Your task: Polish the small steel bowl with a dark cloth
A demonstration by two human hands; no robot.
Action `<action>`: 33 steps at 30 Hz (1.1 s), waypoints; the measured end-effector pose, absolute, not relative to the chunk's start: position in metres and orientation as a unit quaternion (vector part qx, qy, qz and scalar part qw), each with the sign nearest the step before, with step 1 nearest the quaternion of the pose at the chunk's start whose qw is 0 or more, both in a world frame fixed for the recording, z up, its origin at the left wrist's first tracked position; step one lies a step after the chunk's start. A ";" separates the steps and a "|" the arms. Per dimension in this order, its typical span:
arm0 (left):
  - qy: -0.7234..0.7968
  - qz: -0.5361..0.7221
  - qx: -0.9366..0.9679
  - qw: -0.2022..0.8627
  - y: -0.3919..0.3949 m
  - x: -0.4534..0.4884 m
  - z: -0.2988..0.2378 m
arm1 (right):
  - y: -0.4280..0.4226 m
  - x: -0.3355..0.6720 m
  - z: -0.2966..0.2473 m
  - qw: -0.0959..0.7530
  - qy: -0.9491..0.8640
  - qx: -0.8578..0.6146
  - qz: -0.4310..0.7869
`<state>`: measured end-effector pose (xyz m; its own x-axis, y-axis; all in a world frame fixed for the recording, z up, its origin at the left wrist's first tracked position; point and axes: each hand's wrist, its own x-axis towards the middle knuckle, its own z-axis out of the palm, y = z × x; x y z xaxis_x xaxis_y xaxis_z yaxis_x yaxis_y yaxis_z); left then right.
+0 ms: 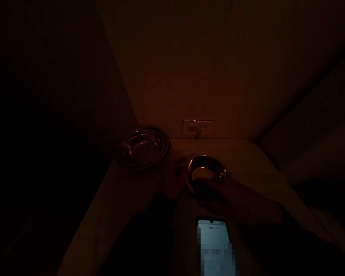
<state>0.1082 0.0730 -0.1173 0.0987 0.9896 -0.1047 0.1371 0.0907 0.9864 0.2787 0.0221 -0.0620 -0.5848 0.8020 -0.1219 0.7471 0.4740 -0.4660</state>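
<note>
A small shiny metal bowl (191,168) stands on the table in dim light. Against its left side is my left hand (174,178), with fingers curled at the rim, though darkness hides the details. My right hand (222,191) reaches over the bowl's front right side. Its fingers are bent down, and a dark shape at the fingertips is too dim to name. Below the hands lies a lit phone (215,237), screen up, its lower part pixelated.
Wide metal bowls (143,151), seemingly nested, sit at the table's back left corner. A wall socket (193,127) with a plug in it is just above the back edge of the wooden table (241,153). Walls rise behind; the left side is nearly black.
</note>
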 end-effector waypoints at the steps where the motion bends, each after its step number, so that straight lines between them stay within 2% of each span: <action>1: 0.525 0.416 0.536 0.514 0.073 0.109 -0.117 | 0.022 0.278 -0.065 0.064 -0.853 -0.460 0.237; 6: 0.497 0.428 0.570 0.495 0.071 0.109 -0.116 | 0.024 0.273 -0.073 0.085 -0.852 -0.470 0.215; 17: 0.497 0.417 0.576 0.497 0.070 0.112 -0.117 | 0.021 0.288 -0.055 0.025 -0.870 -0.437 0.227; 25: 0.496 0.430 0.603 0.452 0.068 0.114 -0.121 | 0.018 0.255 -0.077 0.104 -0.860 -0.473 0.160; 33: 0.510 0.417 0.564 0.498 0.072 0.112 -0.117 | 0.018 0.279 -0.058 0.036 -0.875 -0.431 0.216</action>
<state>0.1125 0.0716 -0.1167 0.1313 0.9906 -0.0383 0.1599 0.0170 0.9870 0.2787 0.0176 -0.0578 -0.6256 0.7704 -0.1232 0.7395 0.5352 -0.4083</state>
